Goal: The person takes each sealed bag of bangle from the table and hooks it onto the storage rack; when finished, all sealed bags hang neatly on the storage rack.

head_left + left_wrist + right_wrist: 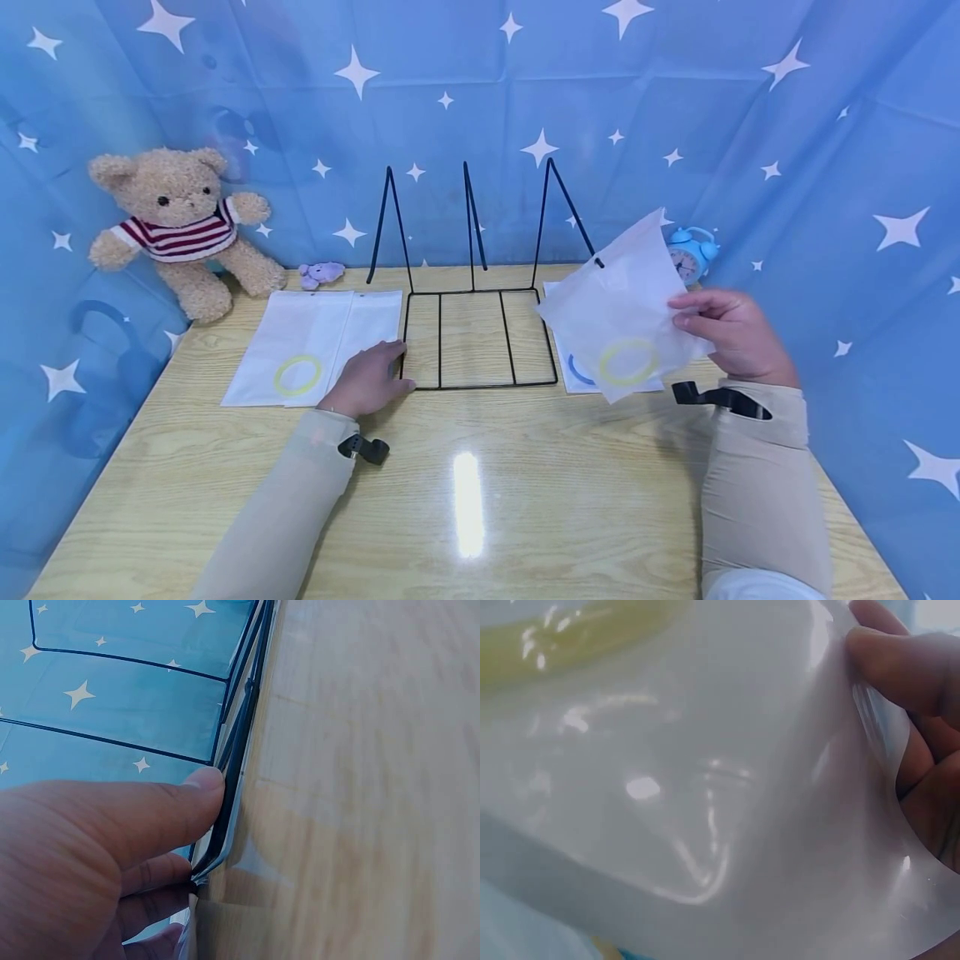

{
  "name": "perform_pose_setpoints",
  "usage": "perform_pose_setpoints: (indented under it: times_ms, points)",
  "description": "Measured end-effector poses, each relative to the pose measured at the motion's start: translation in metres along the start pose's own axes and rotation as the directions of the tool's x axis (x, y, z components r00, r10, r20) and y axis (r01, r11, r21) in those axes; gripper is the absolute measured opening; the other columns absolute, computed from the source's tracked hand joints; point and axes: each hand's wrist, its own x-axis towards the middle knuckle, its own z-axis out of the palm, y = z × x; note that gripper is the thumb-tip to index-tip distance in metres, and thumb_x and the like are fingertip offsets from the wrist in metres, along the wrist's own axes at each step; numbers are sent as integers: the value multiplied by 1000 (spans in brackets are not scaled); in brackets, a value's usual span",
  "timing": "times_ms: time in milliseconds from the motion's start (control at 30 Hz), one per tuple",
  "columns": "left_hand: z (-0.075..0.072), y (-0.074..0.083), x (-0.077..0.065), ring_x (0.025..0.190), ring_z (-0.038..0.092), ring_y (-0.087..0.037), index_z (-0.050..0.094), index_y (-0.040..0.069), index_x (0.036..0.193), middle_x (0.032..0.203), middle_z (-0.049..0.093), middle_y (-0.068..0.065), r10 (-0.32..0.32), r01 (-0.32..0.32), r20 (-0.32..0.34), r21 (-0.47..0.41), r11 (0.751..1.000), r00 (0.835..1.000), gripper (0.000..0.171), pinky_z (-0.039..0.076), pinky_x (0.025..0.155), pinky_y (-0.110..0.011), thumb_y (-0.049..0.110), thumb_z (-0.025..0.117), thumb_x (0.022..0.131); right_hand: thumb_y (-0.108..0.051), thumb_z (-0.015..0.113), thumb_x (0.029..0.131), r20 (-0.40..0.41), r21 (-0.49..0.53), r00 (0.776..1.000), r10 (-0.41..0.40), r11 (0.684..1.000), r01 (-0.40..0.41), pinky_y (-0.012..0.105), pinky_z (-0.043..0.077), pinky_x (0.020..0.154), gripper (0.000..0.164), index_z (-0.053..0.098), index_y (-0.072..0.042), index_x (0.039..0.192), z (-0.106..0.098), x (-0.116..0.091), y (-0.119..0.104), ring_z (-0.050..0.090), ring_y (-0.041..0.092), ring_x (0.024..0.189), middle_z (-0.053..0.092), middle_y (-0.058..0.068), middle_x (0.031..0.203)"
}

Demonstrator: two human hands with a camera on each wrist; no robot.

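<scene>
A black wire rack point(472, 388) with three upright bent prongs stands mid-table. My left hand point(369, 382) holds its front left corner; in the left wrist view the thumb point(202, 782) lies against the black wire and the other fingers are below. My right hand point(738, 333) pinches the right edge of a white, translucent plastic bag point(637, 292) with a yellow ring point(628, 361) showing through. The tip of the right prong point(576, 212) meets the bag's upper left part; I cannot tell whether it passes through a hole. The right wrist view is mostly filled by the bag.
White bags point(300, 304), one with a yellow ring, lie left of the rack. Another bag with a blue ring point(579, 371) lies right, partly covered. A teddy bear point(176, 217), a small purple toy point(321, 273) and a blue alarm clock point(692, 250) stand along the back.
</scene>
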Motion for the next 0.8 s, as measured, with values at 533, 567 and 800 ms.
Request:
perform_pose_setpoints:
  times_ms: [533,567,800]
  points:
    - [1,-1,1,156,32,-45,44,-1,159,165,41,-21,-11,11,7,-7,1000,1000,74,28,127,-62,32,75,99,2,67,101,-93,-50,995,32,998,-37,21,62,71,32,74,-5,132,23,12,4,70,12,86,67,3,97]
    - [1,-1,1,156,32,-44,44,0,159,166,41,-21,-13,13,8,-9,1000,1000,74,28,127,-61,32,75,99,0,67,101,-103,-89,994,27,995,-36,17,59,68,33,74,-6,133,24,12,4,66,10,81,64,2,92]
    - [0,0,1,156,32,-45,44,0,159,166,41,-21,-12,12,9,-8,1000,1000,74,28,127,-61,31,75,99,-6,67,103,-135,-379,990,-26,925,-28,23,40,61,39,68,-10,142,33,16,6,39,15,73,55,-8,86]
